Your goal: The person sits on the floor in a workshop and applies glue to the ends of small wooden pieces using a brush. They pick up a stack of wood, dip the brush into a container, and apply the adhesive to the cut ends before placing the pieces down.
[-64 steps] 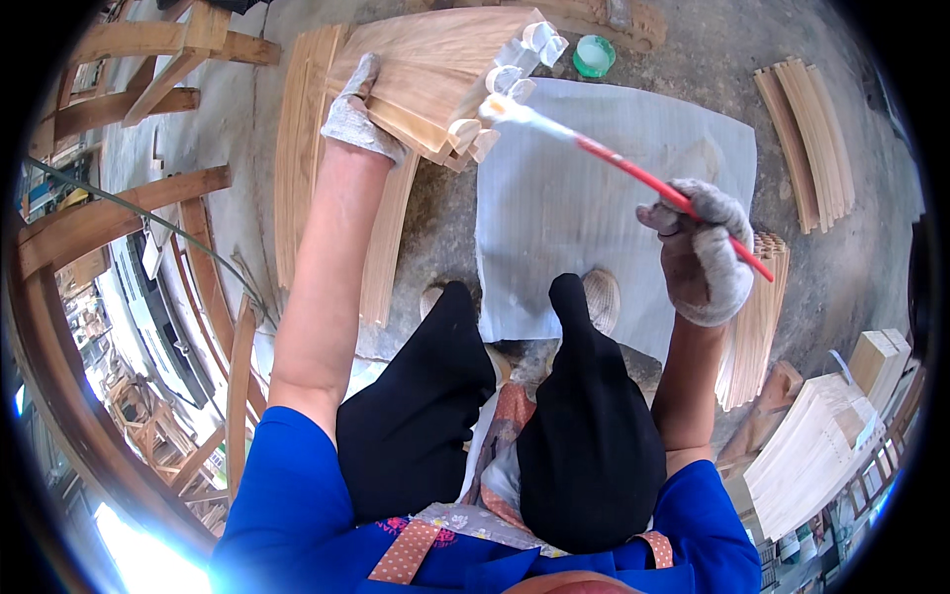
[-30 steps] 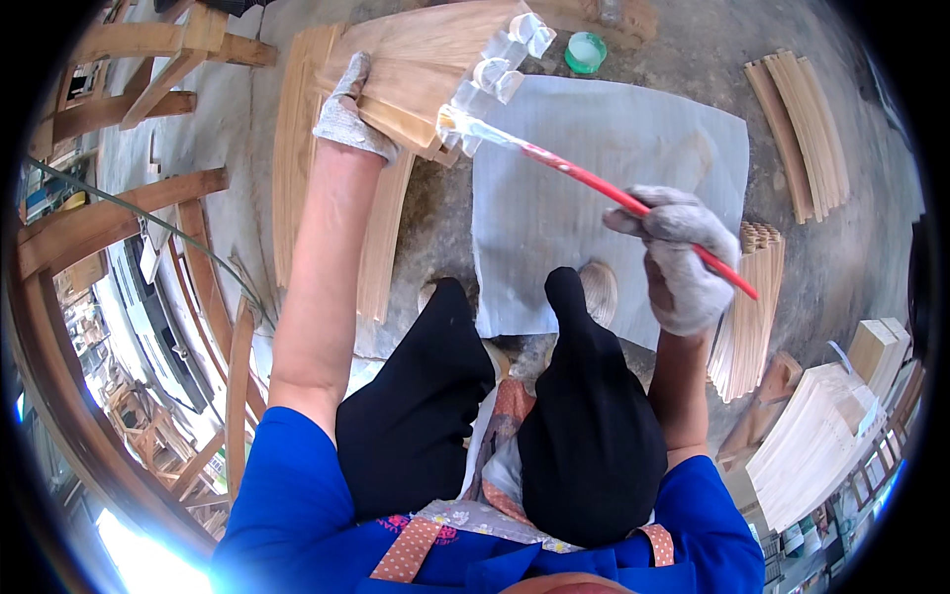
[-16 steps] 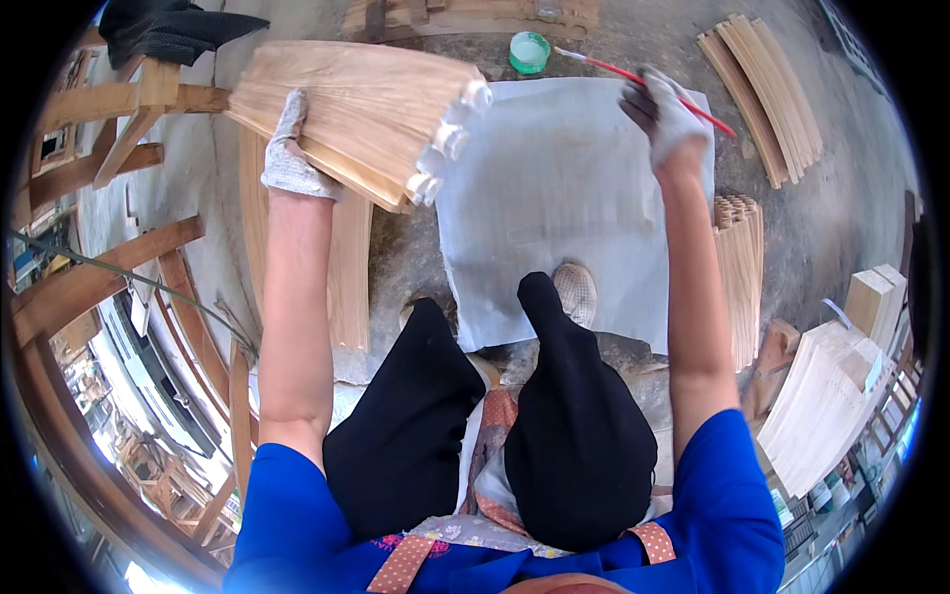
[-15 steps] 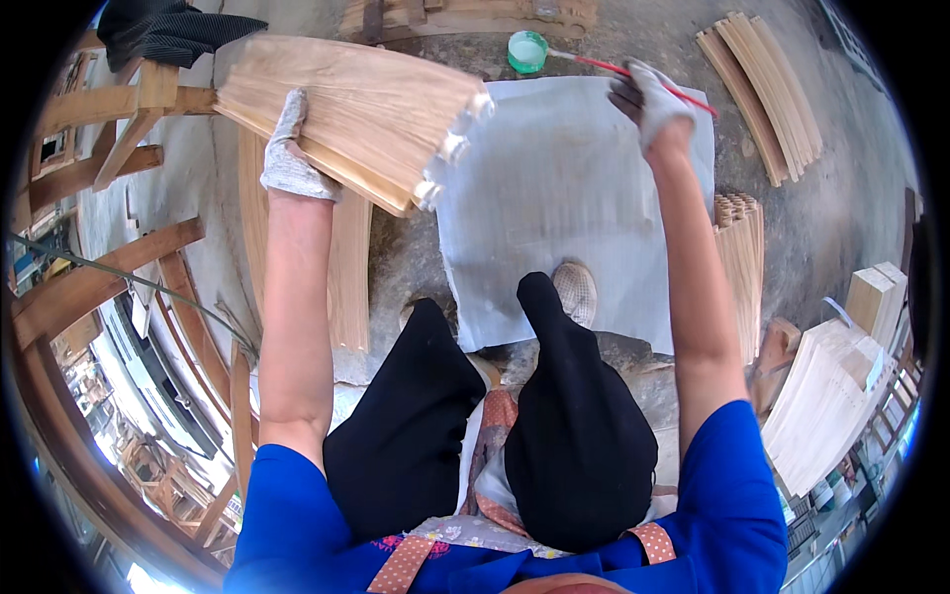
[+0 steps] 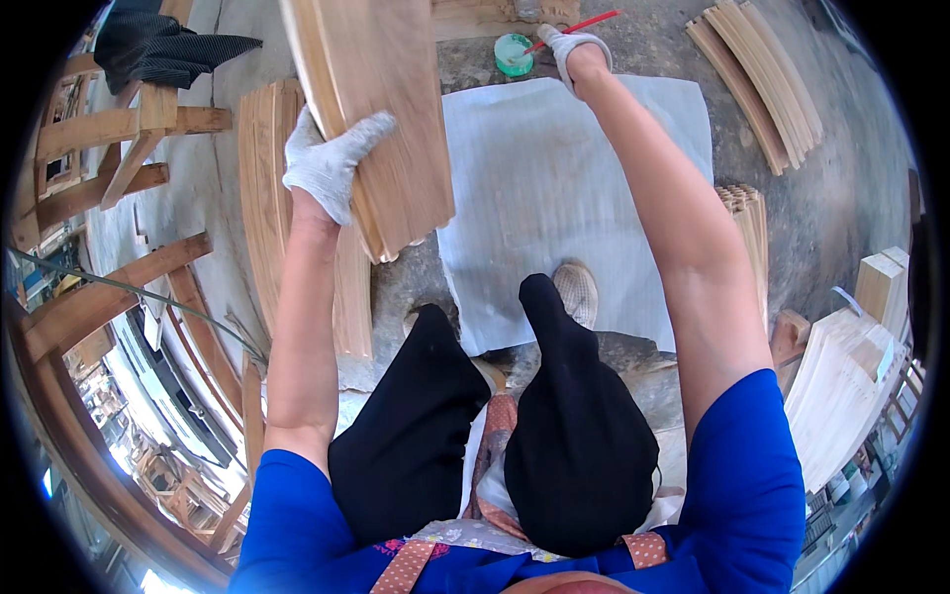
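Note:
My left hand (image 5: 336, 163), in a pale work glove, grips a bundle of light wooden slats (image 5: 396, 129) by its left edge. The thumb lies across the top face, and the bundle's far end runs out of view. At the far side, my gloved right hand (image 5: 574, 54) is closed on a thin brush with a red handle (image 5: 596, 20). The brush's tip reaches into a small green tub (image 5: 514, 55) holding something pale. Most of that hand's fingers are hidden behind the glove's back.
A grey-white sheet (image 5: 564, 188) covers the floor before my feet. Slat stacks lie left (image 5: 265, 178), far right (image 5: 757, 84) and right (image 5: 744, 213). Pale boards (image 5: 841, 386) stand at the near right. Wooden frames (image 5: 119, 272) crowd the left, with a dark striped cloth (image 5: 163, 48) draped there.
The slat bundle has swung from lying crosswise to pointing away from me. My right hand has moved left, bringing the brush to the green tub.

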A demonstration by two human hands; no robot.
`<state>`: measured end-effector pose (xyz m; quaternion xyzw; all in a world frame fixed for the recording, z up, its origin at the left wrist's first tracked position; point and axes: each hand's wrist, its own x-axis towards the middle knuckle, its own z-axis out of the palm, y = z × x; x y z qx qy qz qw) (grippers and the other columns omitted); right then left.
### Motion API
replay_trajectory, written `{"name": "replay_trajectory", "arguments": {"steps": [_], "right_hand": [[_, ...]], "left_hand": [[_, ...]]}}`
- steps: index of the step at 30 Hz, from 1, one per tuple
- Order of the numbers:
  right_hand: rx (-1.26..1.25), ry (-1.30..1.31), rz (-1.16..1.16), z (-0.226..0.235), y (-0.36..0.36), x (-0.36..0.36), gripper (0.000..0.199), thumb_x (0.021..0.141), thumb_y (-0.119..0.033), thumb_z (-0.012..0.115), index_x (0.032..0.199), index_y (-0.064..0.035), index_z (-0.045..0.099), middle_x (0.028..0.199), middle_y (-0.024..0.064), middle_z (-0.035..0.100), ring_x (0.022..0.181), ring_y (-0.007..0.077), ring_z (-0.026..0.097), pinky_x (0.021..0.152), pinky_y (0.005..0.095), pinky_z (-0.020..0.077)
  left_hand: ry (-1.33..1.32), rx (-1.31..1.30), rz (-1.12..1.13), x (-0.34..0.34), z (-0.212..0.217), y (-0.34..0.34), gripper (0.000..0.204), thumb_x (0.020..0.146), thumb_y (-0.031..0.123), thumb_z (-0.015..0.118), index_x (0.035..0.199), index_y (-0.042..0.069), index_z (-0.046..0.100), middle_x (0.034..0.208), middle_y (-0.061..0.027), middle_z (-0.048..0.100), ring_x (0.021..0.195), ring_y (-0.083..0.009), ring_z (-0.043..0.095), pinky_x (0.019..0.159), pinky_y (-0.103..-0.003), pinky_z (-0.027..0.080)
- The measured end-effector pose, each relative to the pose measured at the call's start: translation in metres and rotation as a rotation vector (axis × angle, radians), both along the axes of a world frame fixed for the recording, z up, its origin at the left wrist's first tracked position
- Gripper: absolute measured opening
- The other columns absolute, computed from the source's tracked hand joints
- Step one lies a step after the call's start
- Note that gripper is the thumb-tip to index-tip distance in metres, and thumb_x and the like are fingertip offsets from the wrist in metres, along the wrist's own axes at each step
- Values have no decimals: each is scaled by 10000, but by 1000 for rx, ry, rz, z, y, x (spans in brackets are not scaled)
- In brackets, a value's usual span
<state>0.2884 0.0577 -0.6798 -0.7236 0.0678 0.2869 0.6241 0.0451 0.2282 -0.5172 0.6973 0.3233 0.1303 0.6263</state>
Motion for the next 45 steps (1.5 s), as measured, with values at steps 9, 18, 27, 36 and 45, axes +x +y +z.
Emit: {"name": "replay_trajectory", "arguments": {"steps": [9,18,27,36,45], "right_hand": [[281,234,-156,20,-181,-99,387,823,-150,620,1161,8,518,982,113,606,826,223,620,761,346,519],[67,429,-302,38,-247,-256,321,866,-114,569,1154,21,526,913,77,608,779,146,610,695,270,520],[-162,446,157,-23,-205,-305,285,860,-189,558,1060,7,611,989,89,651,900,145,584,810,253,447],[-336,156,194,-6,-252,-287,292,833,-220,572,1022,-8,636,943,108,655,868,159,601,794,275,456],[-307,252,-326,27,-348,-230,288,895,-158,531,1151,-26,552,898,45,616,719,102,587,648,244,512]], "left_hand": [[505,375,-773,4,-23,-14,534,594,236,766,1066,61,585,910,-95,643,833,-167,597,775,-289,462],[616,197,-1396,53,-147,-88,633,641,412,733,1144,63,570,1052,-111,629,961,-240,581,852,-333,425],[485,234,-1079,20,-218,-127,471,752,480,629,994,76,629,1015,-143,634,969,-283,582,834,-373,444],[415,1010,-1334,95,-212,-117,251,867,248,426,916,135,644,973,-111,635,881,-278,608,765,-400,478],[389,1146,-966,124,-232,-112,384,864,387,439,1133,139,558,1225,-91,517,1096,-304,501,904,-418,415]]}}
